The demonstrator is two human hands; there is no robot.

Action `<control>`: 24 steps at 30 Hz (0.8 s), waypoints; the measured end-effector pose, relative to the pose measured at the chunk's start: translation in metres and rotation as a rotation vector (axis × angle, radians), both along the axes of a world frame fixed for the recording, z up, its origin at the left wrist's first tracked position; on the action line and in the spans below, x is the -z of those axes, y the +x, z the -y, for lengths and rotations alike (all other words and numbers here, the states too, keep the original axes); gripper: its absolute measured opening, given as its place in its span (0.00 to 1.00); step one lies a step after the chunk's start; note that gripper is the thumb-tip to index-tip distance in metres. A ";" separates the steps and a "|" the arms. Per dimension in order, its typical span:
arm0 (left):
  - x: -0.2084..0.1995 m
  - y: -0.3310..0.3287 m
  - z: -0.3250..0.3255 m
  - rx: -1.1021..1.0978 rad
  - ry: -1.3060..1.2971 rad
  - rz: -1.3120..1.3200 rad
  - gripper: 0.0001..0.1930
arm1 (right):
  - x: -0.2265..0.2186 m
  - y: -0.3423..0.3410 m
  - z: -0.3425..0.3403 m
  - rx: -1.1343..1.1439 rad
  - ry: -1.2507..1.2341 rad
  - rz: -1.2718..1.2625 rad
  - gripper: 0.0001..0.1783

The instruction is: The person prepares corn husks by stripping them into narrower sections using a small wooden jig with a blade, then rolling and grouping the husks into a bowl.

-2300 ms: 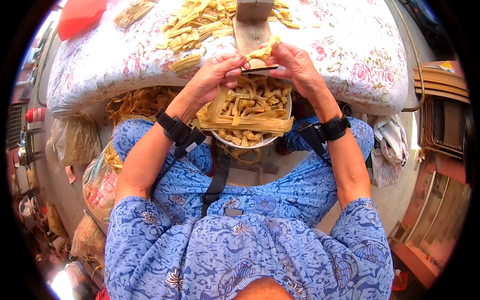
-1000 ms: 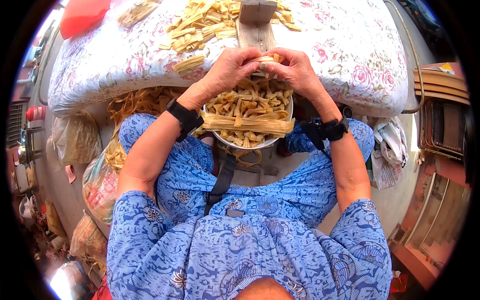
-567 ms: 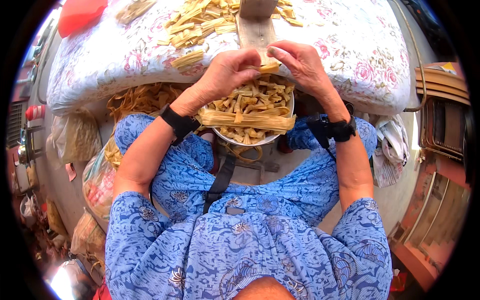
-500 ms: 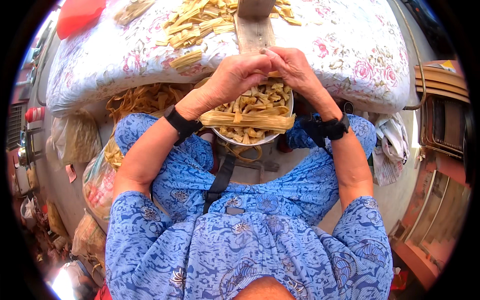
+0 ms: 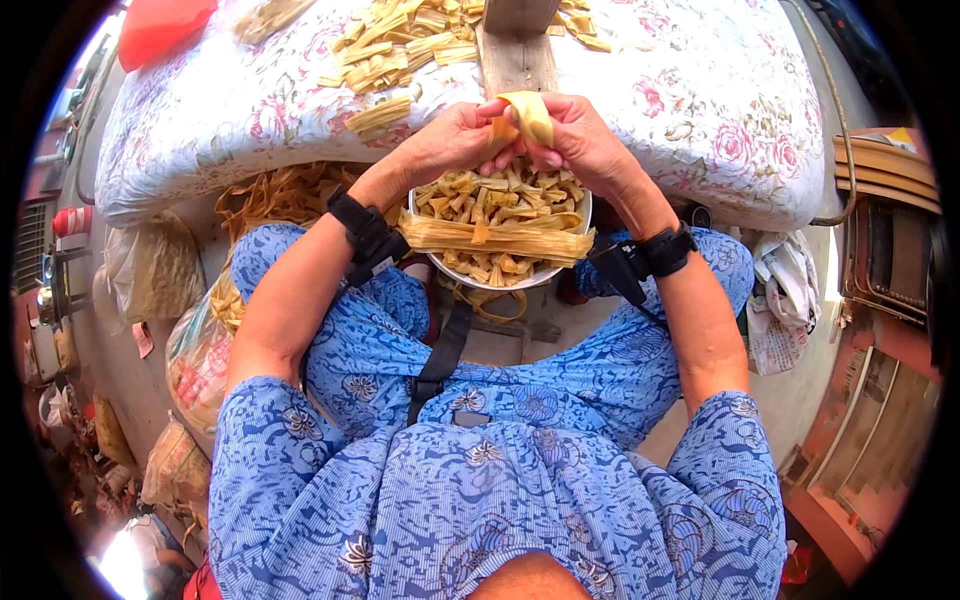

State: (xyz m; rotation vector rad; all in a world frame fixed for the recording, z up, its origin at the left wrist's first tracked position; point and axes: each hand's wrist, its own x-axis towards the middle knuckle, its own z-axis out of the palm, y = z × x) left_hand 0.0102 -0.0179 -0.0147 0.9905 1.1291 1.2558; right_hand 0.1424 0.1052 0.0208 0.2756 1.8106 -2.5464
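White, floral-clothed, the table (image 5: 680, 120) stretches before me, loose husk-like strips (image 5: 385, 60) heaped back from its near edge. Below that edge, between my knees (image 5: 265, 262), sits a basin (image 5: 505, 288) of knotted pieces (image 5: 460, 209), probably for close reach. Across it lies a flat bundle (image 5: 540, 242). Above, my left hand (image 5: 462, 138) and right hand (image 5: 590, 145) pinch a looped yellow strip (image 5: 537, 118) between them, seemingly to steady its curl.

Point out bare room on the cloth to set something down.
Most: right side of the flowered cloth, from the right hand and wooden board to the right edge. Smaller: front left, between the left edge and a loose bundle. Crowded: yellow pile left of the board; near middle, by the left hand; full bowl.
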 end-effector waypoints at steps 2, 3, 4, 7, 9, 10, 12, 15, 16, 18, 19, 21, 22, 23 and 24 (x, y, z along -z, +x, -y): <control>-0.004 -0.001 -0.001 0.041 -0.089 0.034 0.13 | 0.005 -0.001 0.000 0.113 0.372 0.020 0.10; -0.005 -0.002 -0.003 0.062 -0.133 0.050 0.14 | 0.007 0.000 0.000 0.150 0.444 -0.002 0.10; 0.003 -0.004 -0.004 0.069 -0.184 0.161 0.14 | 0.010 0.000 0.003 0.182 0.513 -0.029 0.10; 0.017 0.006 -0.005 0.182 -0.189 0.542 0.14 | 0.011 0.002 0.001 0.131 0.776 -0.049 0.11; 0.010 0.010 -0.007 0.172 -0.237 0.605 0.12 | 0.012 0.002 -0.003 0.131 0.921 -0.080 0.11; 0.009 0.012 -0.009 0.103 -0.258 0.610 0.11 | 0.015 0.002 -0.003 0.173 0.966 -0.118 0.11; 0.006 0.016 -0.011 -0.063 -0.234 0.646 0.10 | 0.016 0.001 -0.003 0.330 1.126 -0.231 0.10; 0.000 0.022 -0.013 -0.322 -0.098 0.611 0.09 | 0.013 -0.002 -0.004 0.597 1.371 -0.361 0.10; -0.001 0.022 -0.014 -0.391 -0.052 0.511 0.09 | 0.013 -0.003 -0.005 0.630 1.392 -0.344 0.10; -0.004 0.022 -0.015 -0.481 0.057 0.340 0.11 | 0.008 -0.003 0.000 0.644 1.302 -0.202 0.10; -0.006 0.023 -0.014 -0.505 0.055 0.262 0.11 | 0.006 -0.003 -0.002 0.568 1.221 -0.104 0.10; -0.010 0.024 -0.013 -0.550 0.050 0.106 0.11 | 0.004 -0.003 -0.005 0.415 1.051 0.087 0.12; -0.010 0.021 -0.010 -0.480 0.059 0.068 0.11 | 0.007 -0.004 -0.005 0.437 0.864 -0.042 0.14; -0.011 0.020 -0.009 -0.466 0.043 0.058 0.11 | 0.009 -0.005 -0.006 0.410 0.815 -0.027 0.13; -0.013 0.019 -0.007 -0.452 0.028 0.047 0.12 | 0.012 -0.006 -0.008 0.382 0.766 -0.011 0.12</control>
